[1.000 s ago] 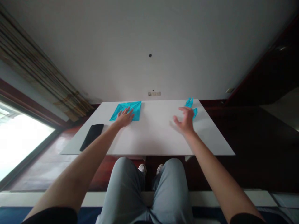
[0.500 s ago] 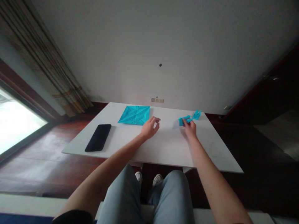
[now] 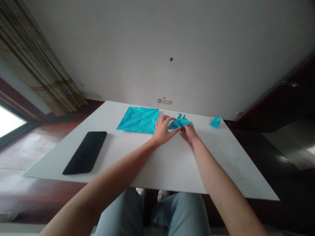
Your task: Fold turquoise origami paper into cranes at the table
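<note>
A blue origami crane with spread wings is held just over the middle of the table. My right hand grips it from below and from the right, its fingertips partly hidden under the paper. From the left, my left hand has its thumb and fingers closed about the near wing. Just left of that hand, a creased blue sheet of paper lies flat. Another small blue folded paper figure stands alone near the table's far right corner.
A black phone-like slab lies at the left of the white table. Behind the table rises a grey wall with sockets. A curtain hangs at the left; my knees are under the front edge.
My right hand has brought the crane leftward from beside the other figure to the middle. My left hand has moved slightly right and met it. The view has tilted and come closer.
</note>
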The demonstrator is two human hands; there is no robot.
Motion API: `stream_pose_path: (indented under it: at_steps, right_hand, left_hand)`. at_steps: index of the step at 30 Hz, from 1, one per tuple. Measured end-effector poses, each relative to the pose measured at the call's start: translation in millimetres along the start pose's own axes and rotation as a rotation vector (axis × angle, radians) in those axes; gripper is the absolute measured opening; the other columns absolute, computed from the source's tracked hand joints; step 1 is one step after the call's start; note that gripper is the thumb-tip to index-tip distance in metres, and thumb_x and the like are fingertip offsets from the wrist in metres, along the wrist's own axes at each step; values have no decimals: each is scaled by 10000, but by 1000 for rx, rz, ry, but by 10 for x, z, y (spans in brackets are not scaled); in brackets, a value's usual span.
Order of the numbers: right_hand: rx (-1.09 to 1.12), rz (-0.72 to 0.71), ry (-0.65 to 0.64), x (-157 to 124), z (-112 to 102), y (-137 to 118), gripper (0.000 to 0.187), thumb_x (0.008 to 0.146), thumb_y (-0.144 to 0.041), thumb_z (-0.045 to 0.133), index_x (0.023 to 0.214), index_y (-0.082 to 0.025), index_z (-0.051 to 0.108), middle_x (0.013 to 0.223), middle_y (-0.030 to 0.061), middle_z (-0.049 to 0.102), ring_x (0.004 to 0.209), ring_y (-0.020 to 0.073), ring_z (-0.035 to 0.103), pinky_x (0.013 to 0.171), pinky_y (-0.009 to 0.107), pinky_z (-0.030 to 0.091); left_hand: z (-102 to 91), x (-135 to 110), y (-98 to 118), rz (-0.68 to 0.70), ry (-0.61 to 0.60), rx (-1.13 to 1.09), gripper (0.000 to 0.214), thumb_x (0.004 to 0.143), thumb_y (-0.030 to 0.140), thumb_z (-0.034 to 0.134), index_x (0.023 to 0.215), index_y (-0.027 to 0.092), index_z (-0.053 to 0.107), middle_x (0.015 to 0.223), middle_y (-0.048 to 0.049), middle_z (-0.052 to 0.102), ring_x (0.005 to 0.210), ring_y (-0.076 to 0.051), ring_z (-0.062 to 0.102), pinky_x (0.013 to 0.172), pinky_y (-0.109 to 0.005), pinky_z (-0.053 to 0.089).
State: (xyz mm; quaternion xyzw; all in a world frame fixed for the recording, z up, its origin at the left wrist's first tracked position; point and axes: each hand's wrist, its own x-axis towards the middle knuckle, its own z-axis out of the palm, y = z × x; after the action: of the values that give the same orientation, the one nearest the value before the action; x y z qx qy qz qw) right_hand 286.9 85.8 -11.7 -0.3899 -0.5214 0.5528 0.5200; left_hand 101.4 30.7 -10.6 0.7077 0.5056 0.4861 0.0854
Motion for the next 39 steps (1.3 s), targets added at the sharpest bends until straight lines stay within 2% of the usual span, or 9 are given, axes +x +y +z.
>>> stream_pose_path:
  at_steps: [2, 7, 13, 17, 22, 26, 31, 35, 39]
  right_hand:
    - [-28, 0, 16, 6, -9, -6, 445, 767, -678, 913, 1029, -346, 774, 1070, 28, 872, 1077, 316, 811, 894, 463, 648]
    - [-109, 23, -59, -9, -38, 0, 523, 758, -745, 961, 1050, -333, 824, 1196, 75, 883, 1279, 371, 804, 1003, 525, 659]
    - [-58, 59, -103, -36, -5, -38, 569, 683, -704, 1043, 1026, -292, 852, 1097, 52, 889, 1074, 284, 832, 833, 379, 654]
    - [-35, 37, -91, -43, -20, -74, 516, 754, -621, 960, 1136, -321, 784, 1241, 38, 874, 1241, 311, 823, 894, 397, 677]
    - [-73, -10, -246, -61, -40, -84, 588, 687, -531, 1002, 1172, -317, 749, 1390, 59, 836, 1425, 330, 756, 1049, 440, 659]
    - [-105, 18, -216, -44, -4, -68, 559, 714, -581, 1028, 1137, -304, 791, 1191, 37, 858, 1224, 286, 785, 951, 394, 657]
    - [-70, -7, -119, -8, 7, -15, 562, 724, -711, 1011, 1080, -324, 813, 1134, 10, 851, 1080, 241, 767, 833, 338, 638]
    - [-59, -19, -114, -8, 2, 0, 569, 736, -730, 1013, 1089, -325, 826, 1120, 6, 855, 1041, 233, 767, 850, 343, 634]
    - [-21, 8, -196, -11, 14, 10, 593, 695, -754, 1044, 998, -281, 850, 962, 6, 826, 869, 202, 724, 786, 337, 617]
  left_hand:
    - [-3, 10, -1, -89, 96, 35, 598, 937, 475, 974, 1406, 252, 678, 1437, -165, 696, 1410, -391, 664, 1145, -565, 541]
    - [-16, 64, -86, -115, 35, -217, 491, 971, 377, 912, 1332, 242, 608, 1125, -52, 789, 969, -230, 774, 1038, -477, 585]
    - [26, 95, -151, -30, 24, -379, 398, 1004, 182, 816, 1368, 248, 668, 1117, -45, 826, 1082, -211, 823, 1060, -401, 655]
    - [63, 134, -203, -123, 124, -456, 322, 1032, 185, 804, 1309, 240, 652, 1073, -28, 763, 1014, -175, 806, 976, -343, 681]
    - [72, 182, -249, -195, 180, -614, 402, 1050, 163, 767, 1389, 255, 572, 1107, -9, 683, 916, -117, 789, 839, -246, 661]
    - [70, 173, -255, -182, 104, -593, 388, 1037, 172, 796, 1380, 247, 629, 1061, -21, 740, 947, -154, 805, 872, -290, 667]
    - [61, 107, -234, -163, -63, -494, 300, 1002, 241, 853, 1259, 216, 702, 1054, -58, 802, 987, -198, 807, 913, -351, 655]
    - [9, 90, -196, -140, -31, -516, 500, 1027, 236, 788, 1496, 262, 616, 1322, -95, 770, 1052, -186, 796, 909, -330, 668]
    - [-44, 139, -201, -129, 13, -527, 344, 1120, 300, 681, 1463, 279, 702, 1301, -90, 733, 1036, -180, 774, 883, -305, 676]
